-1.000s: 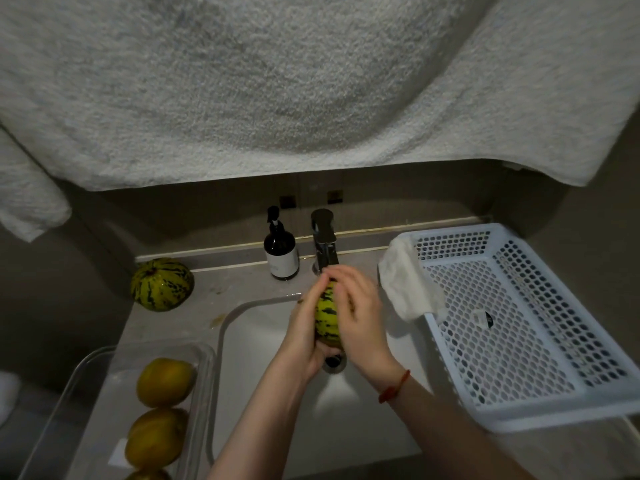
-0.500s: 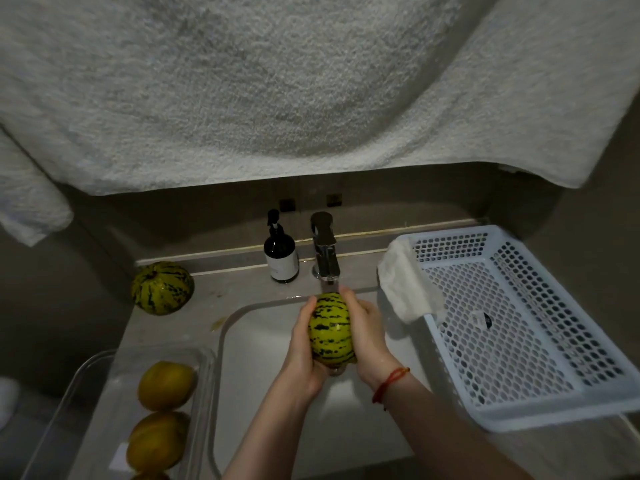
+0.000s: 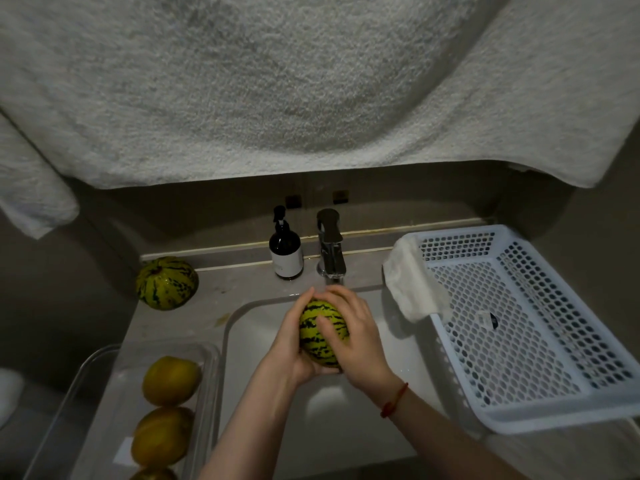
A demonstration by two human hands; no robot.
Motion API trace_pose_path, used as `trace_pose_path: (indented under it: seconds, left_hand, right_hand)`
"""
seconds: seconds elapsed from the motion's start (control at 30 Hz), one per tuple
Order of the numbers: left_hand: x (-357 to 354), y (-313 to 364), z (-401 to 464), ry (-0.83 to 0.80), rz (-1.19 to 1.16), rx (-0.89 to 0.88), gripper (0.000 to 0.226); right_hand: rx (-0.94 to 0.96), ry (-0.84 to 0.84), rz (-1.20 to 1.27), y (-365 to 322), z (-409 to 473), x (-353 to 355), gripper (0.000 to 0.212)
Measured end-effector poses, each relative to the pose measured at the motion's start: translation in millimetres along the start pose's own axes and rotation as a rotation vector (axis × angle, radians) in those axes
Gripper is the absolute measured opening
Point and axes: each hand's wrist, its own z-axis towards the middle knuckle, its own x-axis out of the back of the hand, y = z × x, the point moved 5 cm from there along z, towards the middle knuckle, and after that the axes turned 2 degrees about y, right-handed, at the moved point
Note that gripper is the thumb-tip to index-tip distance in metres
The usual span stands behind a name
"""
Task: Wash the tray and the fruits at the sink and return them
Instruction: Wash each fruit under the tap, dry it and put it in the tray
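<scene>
A green-and-yellow striped melon [image 3: 322, 336] is over the white sink [image 3: 256, 393], just below the chrome tap [image 3: 331, 249]. My left hand [image 3: 289, 344] cups it from the left and underneath. My right hand [image 3: 353, 330] wraps over its top and right side, thumb lying across the rind. A second striped melon [image 3: 167, 283] sits on the counter at the back left. A clear plastic tray [image 3: 104, 372] at the front left holds several yellow fruits [image 3: 171, 380]. A white perforated basket [image 3: 519, 327] stands on the right.
A dark soap pump bottle [image 3: 285, 252] stands left of the tap. A white cloth [image 3: 415, 289] hangs over the basket's near-left corner. A large white towel [image 3: 311, 81] hangs overhead and blocks the upper view.
The melon has turned in my hands. My right hand has slid from its side up over its top, and my left hand has shifted lower beneath it.
</scene>
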Motion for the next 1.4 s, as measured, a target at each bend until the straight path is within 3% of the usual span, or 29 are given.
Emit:
trace_pose_path:
  seconds: [0.1,0.17,0.23,0.3,0.37,0.43,0.5,0.57,0.6,0.67,0.73,0.77,0.83,0.93,1.03,1.13,1.2,1.3,1.4]
  left_hand:
    - [2,-6,4,-0.066,-0.114,0.068,0.052]
    - [2,-8,6,-0.089,-0.132,0.047,0.048]
    - [-3,-8,8,-0.084,-0.137,-0.062,0.043]
    - [-4,0,10,-0.005,-0.031,-0.344,0.027]
    - [-4,10,1,0.087,0.142,-0.648,0.009]
    - [-4,13,-5,0.09,0.276,-0.803,0.016]
    - [-3,14,-6,0.085,0.37,-0.862,0.023]
    - [0,16,-3,0.074,0.318,-0.816,0.016]
    - [1,16,2,0.044,0.196,-0.713,0.011]
    - [-3,6,13,-0.087,-0.035,-0.426,0.017]
    - [-3,-1,17,-0.18,-0.263,-0.259,0.026]
    - [0,-3,21,-0.181,-0.342,-0.205,0.031]
    - [7,-7,25,-0.138,-0.275,-0.135,0.016]
    - [9,-12,18,-0.199,-0.216,-0.004,0.04]
    - [12,-10,15,-0.109,-0.227,0.005,0.05]
    - [9,-9,15,-0.068,-0.246,-0.074,0.056]
    - [5,-8,13,-0.035,-0.204,-0.2,0.051]
    - [6,1,6,0.053,-0.068,-0.403,0.045]
    - [1,9,-1,0.051,0.082,-0.451,0.037]
  right_hand:
    - [0.315,-0.056,-0.216,-7,-4,2,0.037]
    - [0.272,-0.121,-0.154,-3,-1,3,0.037]
    - [0.0,-0.048,0.058,4,3,1,0.026]
    - [-0.469,0.147,0.452,19,4,-7,0.008]
    - [-0.951,0.231,0.733,34,-1,-18,0.016]
    - [-1.317,0.077,0.944,33,-9,-25,0.033]
    - [-1.446,-0.024,1.049,25,-12,-27,0.042]
    - [-1.314,-0.003,0.941,26,-8,-24,0.034]
    - [-1.109,0.095,0.779,29,-3,-20,0.023]
    - [-0.44,0.215,0.276,11,8,-5,0.012]
    - [0.202,0.089,-0.198,-15,5,-13,0.021]
    - [0.437,0.01,-0.343,-22,0,-19,0.023]
    - [0.599,-0.138,-0.431,-22,-1,-22,0.026]
    - [0.344,-0.222,-0.271,-7,8,-10,0.037]
    - [-0.139,-0.083,-0.001,9,1,-8,0.039]
    - [-0.714,0.124,0.341,25,-5,-18,0.032]
    - [-0.964,0.118,0.469,30,-6,-24,0.047]
    - [-0.981,0.143,0.581,31,-6,-23,0.041]
    - [-0.752,0.269,0.534,27,-7,-15,0.016]
